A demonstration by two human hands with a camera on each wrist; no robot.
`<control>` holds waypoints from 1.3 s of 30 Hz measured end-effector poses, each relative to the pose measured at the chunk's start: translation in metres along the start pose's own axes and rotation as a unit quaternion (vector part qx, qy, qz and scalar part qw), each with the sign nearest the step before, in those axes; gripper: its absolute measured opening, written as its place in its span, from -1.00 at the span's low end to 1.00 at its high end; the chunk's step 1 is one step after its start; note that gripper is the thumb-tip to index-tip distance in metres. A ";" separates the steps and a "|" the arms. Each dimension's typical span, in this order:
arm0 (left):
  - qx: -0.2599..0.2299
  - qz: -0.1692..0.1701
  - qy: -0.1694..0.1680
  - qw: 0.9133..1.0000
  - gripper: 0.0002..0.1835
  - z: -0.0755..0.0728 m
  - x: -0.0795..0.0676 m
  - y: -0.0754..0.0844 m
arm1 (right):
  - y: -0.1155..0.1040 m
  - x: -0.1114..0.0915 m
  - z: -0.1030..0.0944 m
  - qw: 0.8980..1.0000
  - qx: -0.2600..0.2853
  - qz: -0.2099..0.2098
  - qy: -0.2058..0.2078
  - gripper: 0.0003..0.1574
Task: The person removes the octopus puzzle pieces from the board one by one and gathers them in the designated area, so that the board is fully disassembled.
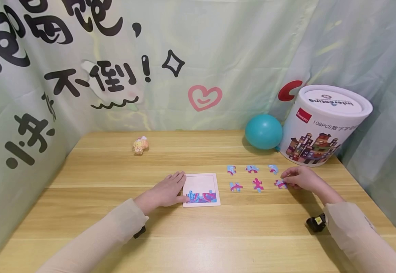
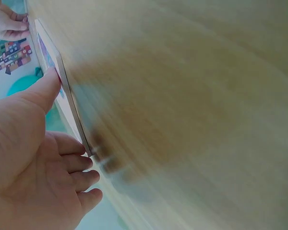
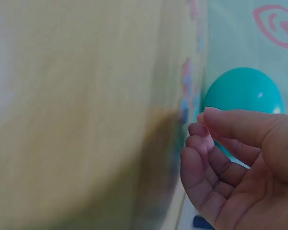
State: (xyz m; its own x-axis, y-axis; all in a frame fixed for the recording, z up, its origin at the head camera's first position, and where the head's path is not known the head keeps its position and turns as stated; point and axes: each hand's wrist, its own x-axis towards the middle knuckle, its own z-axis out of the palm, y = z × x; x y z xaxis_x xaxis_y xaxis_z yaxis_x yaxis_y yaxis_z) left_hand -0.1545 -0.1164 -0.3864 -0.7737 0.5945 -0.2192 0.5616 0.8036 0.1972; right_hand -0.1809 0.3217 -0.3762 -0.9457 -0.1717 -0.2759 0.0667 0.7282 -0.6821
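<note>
My left hand point(image 1: 167, 189) rests at the left side of a square puzzle tray point(image 1: 200, 179), fingers extended, thumb over its lower-left part. In the left wrist view the thumb point(image 2: 47, 90) lies on the tray's face. A strip of joined blue and pink puzzle pieces point(image 1: 202, 197) fills the tray's bottom. My right hand point(image 1: 300, 178) reaches down at the right, fingers bent, fingertips at a loose puzzle piece point(image 1: 279, 184). In the right wrist view thumb and index tips come close together; I cannot tell whether they pinch the piece.
Loose puzzle pieces lie in two rows right of the tray, among them a pink one point(image 1: 257, 184). A teal balloon point(image 1: 263, 131) and a white tub point(image 1: 324, 129) stand behind my right hand. A small figurine point(image 1: 140, 145) sits back left. Fabric point(image 1: 170, 98) hangs behind the table.
</note>
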 end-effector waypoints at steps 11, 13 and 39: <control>0.001 0.009 0.011 1.000 -0.15 0.002 -0.005 0.000 | -0.066 0.005 0.026 0.990 0.001 -0.138 0.001 -0.65; 0.003 0.010 0.011 1.000 -0.13 0.002 -0.007 0.000 | -0.079 0.007 0.038 0.987 -0.003 -0.160 -0.003 -0.67; 0.021 0.016 0.003 1.000 -0.09 0.005 -0.009 -0.001 | -0.168 0.032 0.167 0.945 -0.067 -0.291 -0.133 -0.79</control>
State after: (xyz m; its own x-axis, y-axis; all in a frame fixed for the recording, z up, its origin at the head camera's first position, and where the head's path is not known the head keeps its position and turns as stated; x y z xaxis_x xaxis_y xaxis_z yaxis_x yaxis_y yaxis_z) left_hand -0.1468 -0.1219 -0.3896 -0.7569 0.6199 -0.2070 0.5977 0.7847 0.1645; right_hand -0.1689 0.0830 -0.3830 -0.6956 -0.7164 -0.0533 -0.4978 0.5342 -0.6833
